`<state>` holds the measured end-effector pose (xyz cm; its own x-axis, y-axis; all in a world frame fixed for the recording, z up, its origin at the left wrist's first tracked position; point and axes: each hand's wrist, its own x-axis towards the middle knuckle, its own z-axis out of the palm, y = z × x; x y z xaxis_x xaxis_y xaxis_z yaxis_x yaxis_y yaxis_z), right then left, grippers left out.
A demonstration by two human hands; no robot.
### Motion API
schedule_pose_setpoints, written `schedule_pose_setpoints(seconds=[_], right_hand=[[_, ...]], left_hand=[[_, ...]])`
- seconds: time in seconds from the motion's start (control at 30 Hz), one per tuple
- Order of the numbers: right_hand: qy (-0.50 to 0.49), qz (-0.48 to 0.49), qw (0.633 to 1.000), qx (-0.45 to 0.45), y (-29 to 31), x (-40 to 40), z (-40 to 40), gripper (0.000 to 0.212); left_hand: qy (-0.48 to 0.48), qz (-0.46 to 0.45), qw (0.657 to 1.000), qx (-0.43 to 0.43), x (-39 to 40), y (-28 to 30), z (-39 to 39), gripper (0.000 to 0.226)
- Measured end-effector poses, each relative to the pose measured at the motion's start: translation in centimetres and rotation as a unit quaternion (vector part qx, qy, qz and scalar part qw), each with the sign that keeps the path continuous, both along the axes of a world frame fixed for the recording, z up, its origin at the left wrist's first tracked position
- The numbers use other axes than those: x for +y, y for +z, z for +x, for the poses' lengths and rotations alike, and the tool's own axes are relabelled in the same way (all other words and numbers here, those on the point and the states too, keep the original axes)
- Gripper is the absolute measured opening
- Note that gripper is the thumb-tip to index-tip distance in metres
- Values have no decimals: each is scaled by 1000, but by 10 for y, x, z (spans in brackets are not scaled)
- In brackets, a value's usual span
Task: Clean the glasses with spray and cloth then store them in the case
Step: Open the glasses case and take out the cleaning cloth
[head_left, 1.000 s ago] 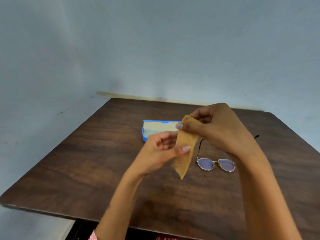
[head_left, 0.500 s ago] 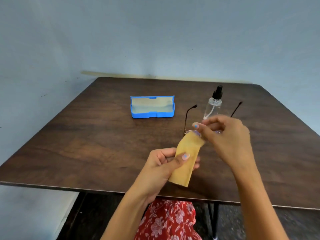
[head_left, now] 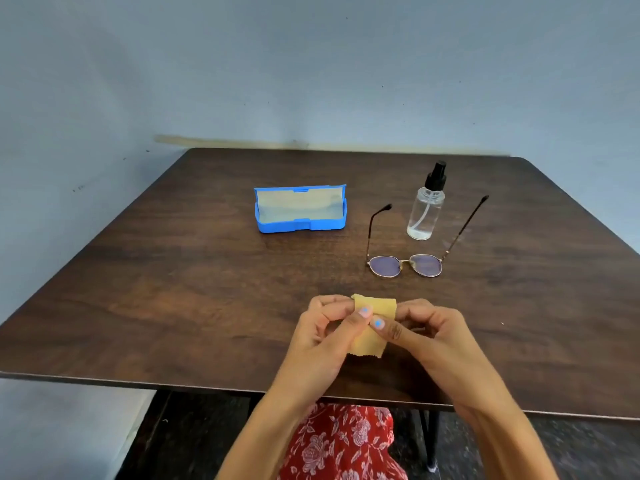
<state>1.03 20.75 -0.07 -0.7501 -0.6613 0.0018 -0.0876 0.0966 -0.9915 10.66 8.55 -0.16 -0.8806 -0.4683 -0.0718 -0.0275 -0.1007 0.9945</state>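
Both hands hold a small folded yellow cloth (head_left: 375,308) above the near part of the table. My left hand (head_left: 327,332) pinches its left side, my right hand (head_left: 422,327) pinches its right side. Metal-framed glasses (head_left: 405,265) lie beyond the hands with both arms unfolded and pointing away. A clear spray bottle (head_left: 425,216) with a black pump top stands upright between the arms' far ends. The blue glasses case (head_left: 300,226) sits open at the table's middle, left of the bottle, with nothing visible inside.
The dark wooden table (head_left: 173,289) stands against a pale blue wall. Its near edge runs just below my hands. A red floral garment (head_left: 343,441) shows under the edge.
The camera has tilted and my hands have dropped lower and nearer. The cloth hung long from both hands; now it is held shorter between them. Glasses and bottle are fully uncovered.
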Motion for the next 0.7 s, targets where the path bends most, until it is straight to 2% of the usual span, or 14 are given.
schedule_pose_setpoints(seconds=[0.13,0.23,0.43,0.7], right_hand=[[-21,-12,1000,20,0,-1,-3,30],[-10,-44,999,-1,0,-4,-3,31],[-16,-118,988,-100,-5,-10,1,27],[-32,-116,990,-77,-2,-12,3,27]], left_hand=[[24,-91,995,25,-7,-1,-1,39],[-15,-35,998,59,-8,1,0,34],[-32,44,997,53,-9,0,0,33],[-11,80,994,68,-9,-1,-1,27]])
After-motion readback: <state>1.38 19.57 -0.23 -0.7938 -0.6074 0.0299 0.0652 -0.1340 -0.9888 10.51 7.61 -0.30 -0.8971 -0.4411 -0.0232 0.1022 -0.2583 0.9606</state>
